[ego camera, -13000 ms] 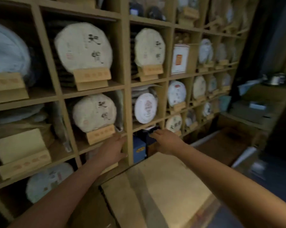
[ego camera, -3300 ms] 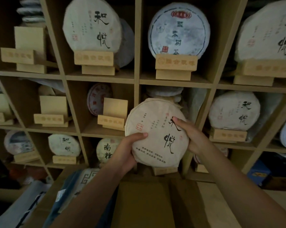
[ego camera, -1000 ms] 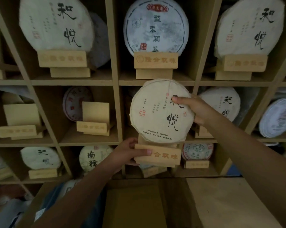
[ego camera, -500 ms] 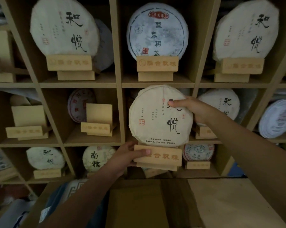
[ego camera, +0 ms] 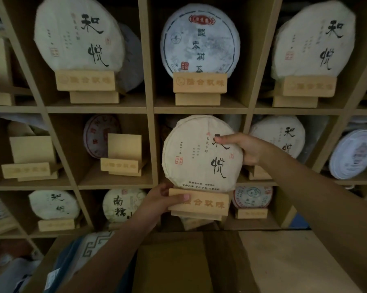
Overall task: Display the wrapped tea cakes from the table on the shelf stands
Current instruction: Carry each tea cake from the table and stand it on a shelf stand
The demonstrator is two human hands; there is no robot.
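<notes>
A round cream paper-wrapped tea cake (ego camera: 199, 153) with black calligraphy stands upright in a light wooden stand (ego camera: 199, 203). My right hand (ego camera: 245, 148) grips the cake's upper right edge. My left hand (ego camera: 157, 205) holds the stand's left end, thumb across its front. Cake and stand are held together in front of the middle cell of the wooden shelf (ego camera: 149, 144), slightly below that cell's floor. Two empty wooden stands (ego camera: 123, 157) (ego camera: 30, 161) sit in the cells to the left.
Other wrapped cakes on stands fill the neighbouring cells, such as a blue-white cake (ego camera: 199, 41) directly above and a cream one (ego camera: 278, 136) behind my right hand. Below lies a wooden table (ego camera: 284, 261) with a brown box (ego camera: 172, 269) and folded cloth (ego camera: 87, 250).
The cake, once held in both hands, now sits in a stand. In the last second cake and stand shifted very little in front of the middle cell.
</notes>
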